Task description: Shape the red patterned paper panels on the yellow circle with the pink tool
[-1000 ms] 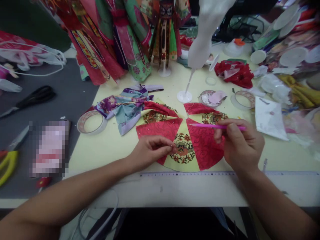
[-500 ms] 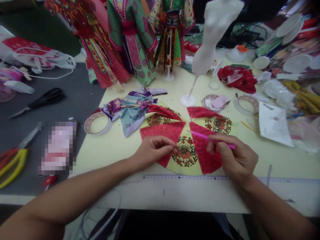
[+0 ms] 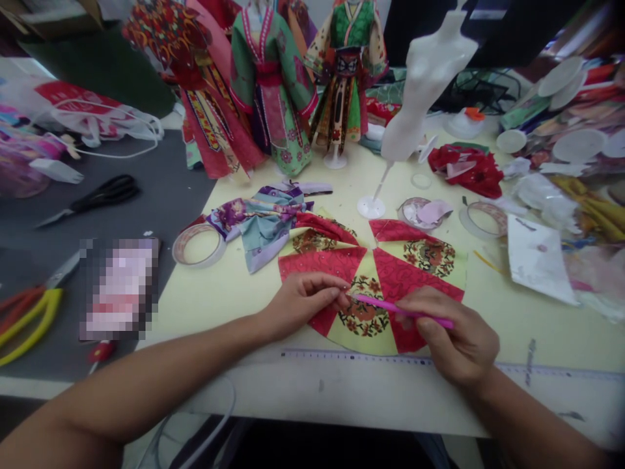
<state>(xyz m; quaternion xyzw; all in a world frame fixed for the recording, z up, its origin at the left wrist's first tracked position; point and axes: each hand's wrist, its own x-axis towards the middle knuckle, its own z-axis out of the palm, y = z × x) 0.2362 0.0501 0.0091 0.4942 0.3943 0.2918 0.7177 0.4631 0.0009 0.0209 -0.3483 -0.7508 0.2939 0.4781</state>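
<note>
My right hand (image 3: 454,332) grips a slim pink pen-like tool (image 3: 383,305) and points it leftward. Its pale tip meets the fingertips of my left hand (image 3: 297,305), which are pinched together over the cloth; what they hold, if anything, is too small to make out. Beneath both hands spreads a rounded panelled cloth piece (image 3: 415,273) in red and yellow-green, with round flower patterns. Small dots show on its left red panel. A ruler (image 3: 312,355) lies along the cloth's near side.
Behind the cloth stand a white mannequin (image 3: 430,85) and several dressed dolls (image 3: 273,98). A tape roll (image 3: 198,244), a blue-purple garment (image 3: 268,228), black scissors (image 3: 102,195), yellow-handled scissors (image 3: 49,319) and a phone (image 3: 120,286) lie left. Plastic bags (image 3: 541,260) and fabric crowd the right.
My right hand has brought the pink tool's tip down and left, from above the cloth's middle to my left fingertips. My left hand keeps its pinch. The whole view has shifted slightly.
</note>
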